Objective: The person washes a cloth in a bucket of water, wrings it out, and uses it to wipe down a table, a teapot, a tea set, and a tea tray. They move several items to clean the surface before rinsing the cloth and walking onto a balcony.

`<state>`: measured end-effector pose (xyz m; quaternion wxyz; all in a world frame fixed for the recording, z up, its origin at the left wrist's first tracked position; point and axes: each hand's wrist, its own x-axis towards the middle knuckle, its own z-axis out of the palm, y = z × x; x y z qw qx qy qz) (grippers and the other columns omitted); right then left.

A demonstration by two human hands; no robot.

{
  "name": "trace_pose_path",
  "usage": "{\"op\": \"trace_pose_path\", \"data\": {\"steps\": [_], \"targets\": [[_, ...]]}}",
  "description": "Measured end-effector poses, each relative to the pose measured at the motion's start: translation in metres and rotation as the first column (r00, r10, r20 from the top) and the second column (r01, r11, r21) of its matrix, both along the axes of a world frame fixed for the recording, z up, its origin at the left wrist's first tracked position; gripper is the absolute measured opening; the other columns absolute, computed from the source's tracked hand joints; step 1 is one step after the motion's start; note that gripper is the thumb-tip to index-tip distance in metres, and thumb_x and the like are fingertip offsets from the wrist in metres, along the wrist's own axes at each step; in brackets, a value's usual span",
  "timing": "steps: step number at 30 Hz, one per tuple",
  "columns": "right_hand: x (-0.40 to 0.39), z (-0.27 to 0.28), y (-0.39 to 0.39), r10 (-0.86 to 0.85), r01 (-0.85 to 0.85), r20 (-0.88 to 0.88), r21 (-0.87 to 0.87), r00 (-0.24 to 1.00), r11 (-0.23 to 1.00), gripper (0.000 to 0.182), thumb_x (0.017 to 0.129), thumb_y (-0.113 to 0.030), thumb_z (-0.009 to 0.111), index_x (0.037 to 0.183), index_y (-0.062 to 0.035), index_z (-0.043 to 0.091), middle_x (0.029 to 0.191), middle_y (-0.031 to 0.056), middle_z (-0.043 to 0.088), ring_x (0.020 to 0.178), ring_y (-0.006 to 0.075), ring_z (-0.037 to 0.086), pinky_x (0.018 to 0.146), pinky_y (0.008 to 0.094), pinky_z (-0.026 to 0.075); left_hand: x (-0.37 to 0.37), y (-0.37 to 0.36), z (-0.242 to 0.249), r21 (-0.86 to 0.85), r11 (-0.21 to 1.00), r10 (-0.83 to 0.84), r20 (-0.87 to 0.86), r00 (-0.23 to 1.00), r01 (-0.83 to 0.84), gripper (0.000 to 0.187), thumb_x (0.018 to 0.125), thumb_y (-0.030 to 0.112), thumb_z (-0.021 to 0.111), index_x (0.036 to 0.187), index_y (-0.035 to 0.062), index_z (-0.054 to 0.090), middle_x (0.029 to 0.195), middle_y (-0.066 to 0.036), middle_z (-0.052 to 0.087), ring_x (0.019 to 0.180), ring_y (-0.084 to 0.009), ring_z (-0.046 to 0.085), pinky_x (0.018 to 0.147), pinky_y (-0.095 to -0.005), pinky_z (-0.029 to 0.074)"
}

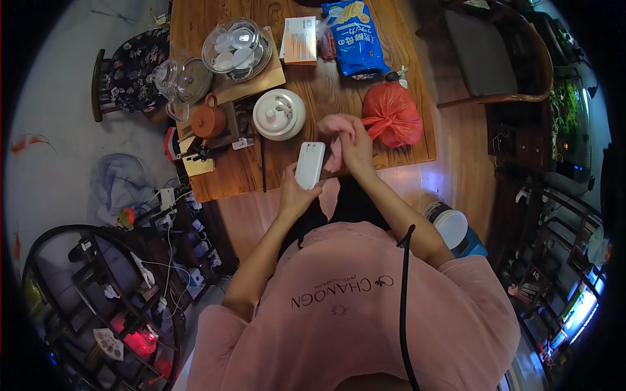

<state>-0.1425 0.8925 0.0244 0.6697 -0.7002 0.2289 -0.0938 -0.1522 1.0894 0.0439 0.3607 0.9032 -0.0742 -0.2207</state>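
Observation:
My left hand (297, 195) is closed around the lower part of a white phone-shaped device (311, 164), held tilted over the table's front edge. Small dark details show at the device's top end; its exact kind I cannot make out. Just to the right, my right hand (358, 148) grips a bunched pink cloth (336, 125), part of which hangs down beside the device. Cloth and device look close but apart. A white lidded pot (279, 114) stands beyond my left hand, and a tied red plastic bag (392, 116) sits to the right of my right hand.
On the wooden table (326, 91) are a blue snack bag (355, 40), a small box (299, 40), a brown teapot (208, 121) and glass lidded bowls (238, 49). Chairs (486, 55) stand at both sides. A white-lidded bucket (450, 227) is on the floor at right.

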Motion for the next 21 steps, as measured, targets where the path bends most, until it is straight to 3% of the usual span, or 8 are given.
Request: {"op": "trace_pose_path", "data": {"steps": [2,3,4,9,11,14,17,21], "targets": [[0.041,0.001,-0.008,-0.033,0.04,-0.054,0.121,0.998,0.992,0.042,0.091,-0.008,0.052,0.132,-0.0027,0.049,0.121,0.0144,0.061,0.112,0.0224,0.058,0.099,0.0364,0.043,-0.01,0.016,0.008,-0.053,0.998,0.038,-0.092,0.995,-0.043,0.071,0.067,0.014,0.078,0.128,-0.0033,0.046,0.117,-0.02,0.057,0.109,-0.0313,0.057,0.093,-0.0385,0.047],[0.069,-0.022,-0.012,-0.033,0.052,0.052,-0.442,0.998,0.895,0.046,0.09,-0.01,0.054,0.134,-0.0041,0.047,0.13,0.0151,0.055,0.12,0.026,0.053,0.103,0.0402,0.039,-0.015,0.021,0.014,-0.05,0.998,0.04,-0.086,0.995,-0.044,0.071,0.067,0.014,0.078,0.128,-0.0033,0.046,0.117,-0.02,0.057,0.109,-0.0313,0.057,0.093,-0.0385,0.047],[0.084,-0.042,-0.01,0.022,0.112,0.143,-0.856,0.99,0.504,0.049,0.089,-0.013,0.056,0.137,-0.0055,0.046,0.138,0.0158,0.049,0.127,0.0295,0.047,0.107,0.0439,0.035,-0.02,0.025,0.02,-0.057,0.996,0.062,-0.125,0.99,-0.069,0.071,0.067,0.014,0.078,0.128,-0.0027,0.046,0.117,-0.019,0.057,0.108,-0.0299,0.057,0.093,-0.0383,0.046],[0.094,-0.075,0.012,0.007,0.031,0.041,-0.844,0.999,0.535,0.055,0.086,-0.018,0.059,0.139,-0.0132,0.047,0.149,0.0101,0.039,0.136,0.031,0.035,0.111,0.0482,0.029,-0.037,0.05,0.025,-0.092,0.992,0.07,-0.161,0.985,-0.086,0.072,0.066,0.014,0.078,0.128,-0.0027,0.044,0.12,-0.022,0.055,0.113,-0.0331,0.055,0.096,-0.0414,0.046],[0.086,-0.074,0.004,0.341,-0.176,0.012,-0.838,0.94,0.516,0.056,0.082,-0.022,0.063,0.135,-0.0128,0.051,0.146,0.008,0.042,0.134,0.0306,0.038,0.108,0.0461,0.032,-0.043,0.054,0.028,-0.105,0.988,0.09,-0.183,0.979,-0.111,0.072,0.067,0.014,0.078,0.128,-0.0029,0.044,0.12,-0.022,0.055,0.113,-0.0331,0.055,0.096,-0.0413,0.046],[0.098,-0.056,-0.012,0.371,-0.228,-0.02,-0.82,0.928,0.525,0.056,0.076,-0.024,0.069,0.128,-0.0105,0.054,0.138,0.0076,0.049,0.127,0.0298,0.045,0.102,0.0427,0.037,-0.046,0.054,0.027,-0.061,0.991,0.102,-0.192,0.976,-0.115,0.072,0.067,0.014,0.078,0.127,-0.0031,0.045,0.12,-0.022,0.055,0.113,-0.0332,0.055,0.096,-0.0415,0.046],[0.112,0.009,-0.025,0.114,-0.228,-0.202,-0.74,0.973,0.633,0.055,0.072,-0.025,0.072,0.122,-0.0082,0.056,0.129,0.0084,0.054,0.119,0.0302,0.05,0.098,0.0414,0.038,-0.044,0.053,0.028,-0.11,0.989,0.085,-0.156,0.984,-0.103,0.072,0.067,0.014,0.078,0.128,-0.0033,0.045,0.119,-0.022,0.055,0.112,-0.0333,0.055,0.095,-0.0423,0.046],[0.166,0.041,-0.032,0.231,-0.091,0.009,-0.904,0.973,0.417,0.075,0.068,-0.03,0.077,0.134,-0.0089,0.047,0.135,0.0176,0.047,0.127,0.0354,0.042,0.105,0.0489,0.032,-0.046,0.052,0.022,-0.12,0.981,0.13,-0.192,0.973,-0.155,0.072,0.067,0.015,0.078,0.128,-0.0032,0.045,0.117,-0.021,0.055,0.111,-0.0331,0.055,0.094,-0.0425,0.047]]}}
